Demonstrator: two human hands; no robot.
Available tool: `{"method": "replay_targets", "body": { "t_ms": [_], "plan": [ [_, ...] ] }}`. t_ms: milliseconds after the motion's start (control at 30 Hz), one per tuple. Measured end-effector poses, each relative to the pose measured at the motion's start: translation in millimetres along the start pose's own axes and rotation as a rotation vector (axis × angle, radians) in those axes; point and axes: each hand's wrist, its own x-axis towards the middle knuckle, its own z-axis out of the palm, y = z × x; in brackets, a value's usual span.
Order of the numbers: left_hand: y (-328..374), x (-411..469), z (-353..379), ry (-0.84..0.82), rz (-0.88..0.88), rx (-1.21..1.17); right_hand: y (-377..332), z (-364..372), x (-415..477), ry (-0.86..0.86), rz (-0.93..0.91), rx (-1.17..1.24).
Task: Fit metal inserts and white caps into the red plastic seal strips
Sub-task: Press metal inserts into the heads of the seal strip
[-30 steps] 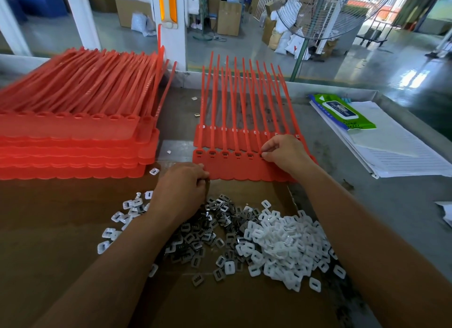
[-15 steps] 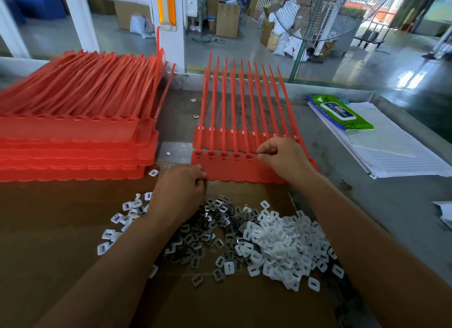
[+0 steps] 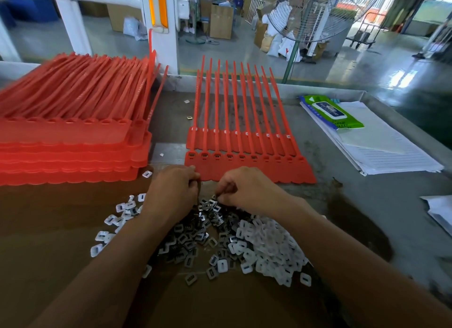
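A flat sheet of joined red seal strips (image 3: pixel 247 171) lies on the table (image 3: pixel 367 205), its tails pointing away from the person; some of its near sockets show dark inserts in them. Just in front of its near edge, both hands reach down onto a brown cardboard sheet (image 3: pixel 49 254). The left hand (image 3: pixel 171 190) has its fingers curled under, beside the corner of the sheet; whether it holds anything cannot be told. The right hand (image 3: pixel 247 188) has its fingers bent down with the tips on the heap of metal inserts (image 3: pixel 190 239); a grip on one cannot be made out. The white caps (image 3: pixel 269 249) are heaped to the right of the inserts, under the right forearm. A tall stack of red strips (image 3: pixel 68 141) stands at the left
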Motion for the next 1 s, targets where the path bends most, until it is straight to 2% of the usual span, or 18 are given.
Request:
{"method": "replay_targets", "body": {
  "t_ms": [233,600,1000],
  "plan": [
    [1,1,0,0.008,-0.004,-0.009,-2,3,2,-0.001,-0.001,-0.049],
    [1,0,-1,-0.014,-0.008,-0.003,13,-10,-4,0.027,0.011,0.156],
    [1,0,-2,-0.009,-0.006,0.002,62,-34,2,0.265,0.179,0.162]
  ]
}}
